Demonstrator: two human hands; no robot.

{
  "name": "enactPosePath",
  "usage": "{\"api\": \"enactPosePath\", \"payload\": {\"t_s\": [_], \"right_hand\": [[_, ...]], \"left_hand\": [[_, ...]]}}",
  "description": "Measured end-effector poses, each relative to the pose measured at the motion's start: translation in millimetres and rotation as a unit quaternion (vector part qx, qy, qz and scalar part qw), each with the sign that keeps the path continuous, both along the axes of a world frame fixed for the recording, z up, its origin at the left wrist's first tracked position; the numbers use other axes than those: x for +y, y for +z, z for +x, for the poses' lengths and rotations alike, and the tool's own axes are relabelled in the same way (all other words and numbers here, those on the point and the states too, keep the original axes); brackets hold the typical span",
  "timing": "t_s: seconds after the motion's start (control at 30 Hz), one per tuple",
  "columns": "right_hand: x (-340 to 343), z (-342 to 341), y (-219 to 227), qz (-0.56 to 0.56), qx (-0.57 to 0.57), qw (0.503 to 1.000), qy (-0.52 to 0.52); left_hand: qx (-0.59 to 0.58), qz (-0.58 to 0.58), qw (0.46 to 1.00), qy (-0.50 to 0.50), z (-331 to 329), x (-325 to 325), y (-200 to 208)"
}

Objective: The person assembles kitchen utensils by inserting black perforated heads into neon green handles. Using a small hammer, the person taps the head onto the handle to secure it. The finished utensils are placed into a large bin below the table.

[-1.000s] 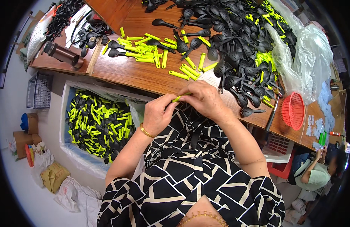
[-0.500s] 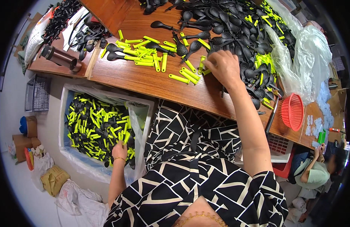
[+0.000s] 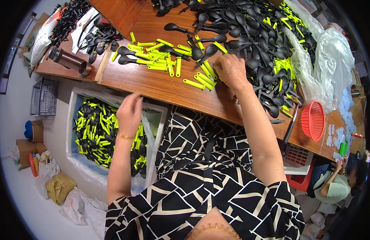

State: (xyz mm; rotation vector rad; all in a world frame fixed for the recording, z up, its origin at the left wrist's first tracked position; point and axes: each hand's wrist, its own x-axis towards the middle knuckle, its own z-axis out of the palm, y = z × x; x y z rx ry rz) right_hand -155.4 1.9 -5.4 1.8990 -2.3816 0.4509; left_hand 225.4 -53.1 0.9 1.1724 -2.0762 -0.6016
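Holding my right hand (image 3: 231,72) curled low over wooden tabletop (image 3: 165,88), fingertips right beside lime-green handle (image 3: 210,69); cannot tell whether they grip it. Few more handles (image 3: 204,81) lie just left, nearer me; bigger handle pile (image 3: 157,68) farther left. Black slotted spoons (image 3: 253,64) heap at right. My left hand (image 3: 129,115) hangs over bin (image 3: 69,132), fingers half bent; contents, if any, I cannot tell.
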Motion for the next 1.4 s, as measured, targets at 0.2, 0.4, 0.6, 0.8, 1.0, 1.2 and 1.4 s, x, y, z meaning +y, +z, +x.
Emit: {"api": "enactPosePath", "payload": {"t_s": [0.2, 0.4, 0.6, 0.8, 1.0, 1.2, 1.4], "right_hand": [[4, 20, 5, -0.061, -0.04, 0.997, 0.026], [-15, 12, 6, 0.029, -0.03, 0.999, 0.026], [-15, 8, 12, 0.056, -0.074, 0.993, 0.078], [16, -5, -3, -0.226, -0.226, 0.943, 0.097], [74, 11, -13, -0.292, -0.486, 0.824, 0.001], [107, 38, 2, -0.203, -0.469, 0.859, 0.03], [100, 34, -7, -0.239, -0.658, 0.714, 0.016]], "left_hand": [[-0.051, -0.125, 0.968, -0.212, -127, -39, 16], [-0.125, -0.138, 0.948, -0.258, -150, -22, -7], [-0.11, -0.155, 0.957, -0.219, -144, -19, -13], [-0.081, -0.134, 0.973, -0.171, -159, -31, 1], [-0.219, -0.173, 0.939, -0.2, -220, -51, 11], [-0.352, -0.088, 0.918, -0.163, -267, -69, 14], [0.251, 0.38, 0.857, -0.242, -242, -49, 28]]}}
